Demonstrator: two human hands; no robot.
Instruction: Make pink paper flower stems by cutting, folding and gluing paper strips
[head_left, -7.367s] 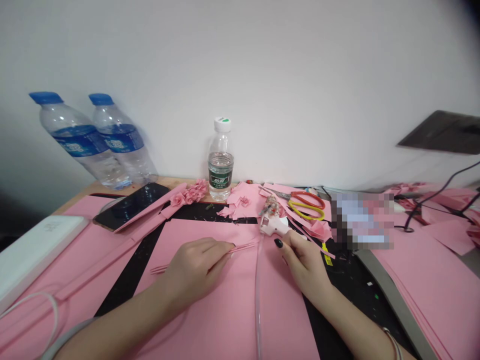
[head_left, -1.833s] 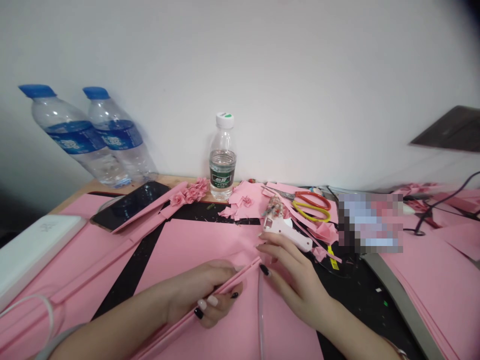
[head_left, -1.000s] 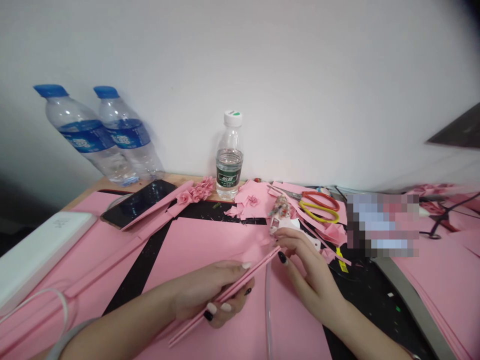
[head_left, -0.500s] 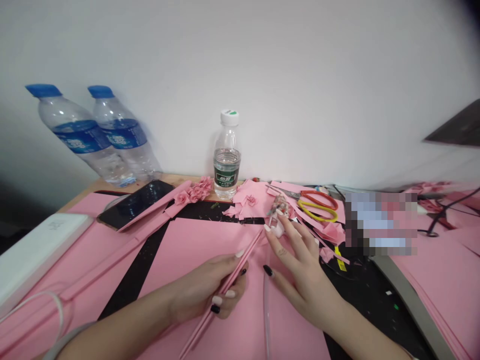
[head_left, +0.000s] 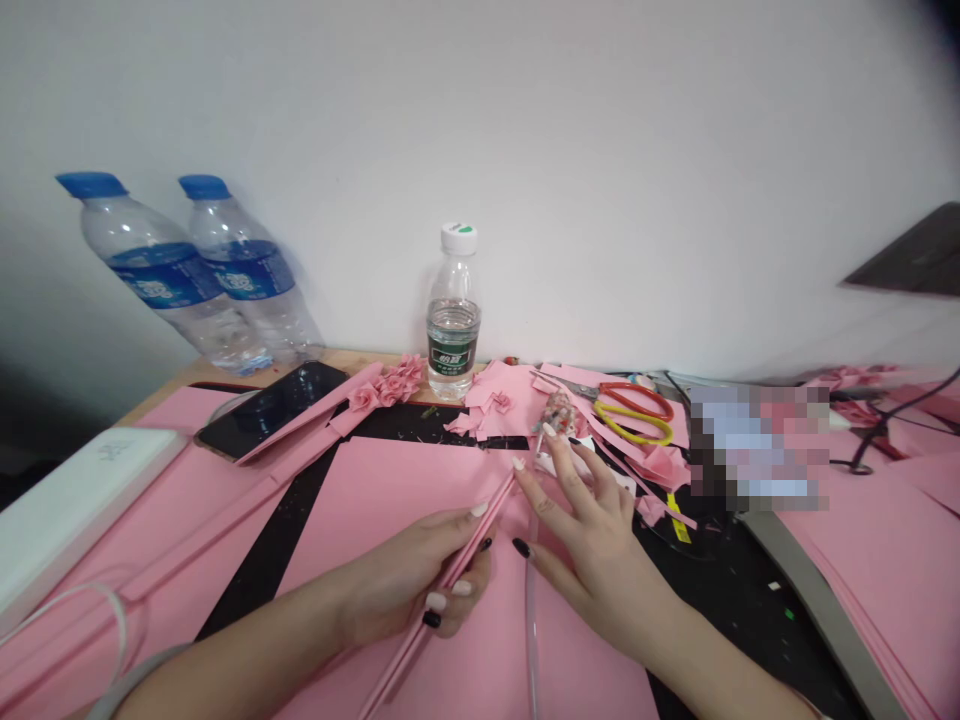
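Pinching pink paper strips (head_left: 472,546) in L hand (head_left: 405,572), R hand (head_left: 596,545) nr w/ fingers spread

the green label (head_left: 451,356) on the small bottle (head_left: 454,285) reads 怡寶.

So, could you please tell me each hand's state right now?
Left hand: closed, holding pink paper strips.
Right hand: open, gripping nothing visible, index fingertip at the strips' upper end.

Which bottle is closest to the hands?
The small bottle with the white cap and green label. It stands nearest the left hand and right hand; the two other bottles, farther left, have blue caps.
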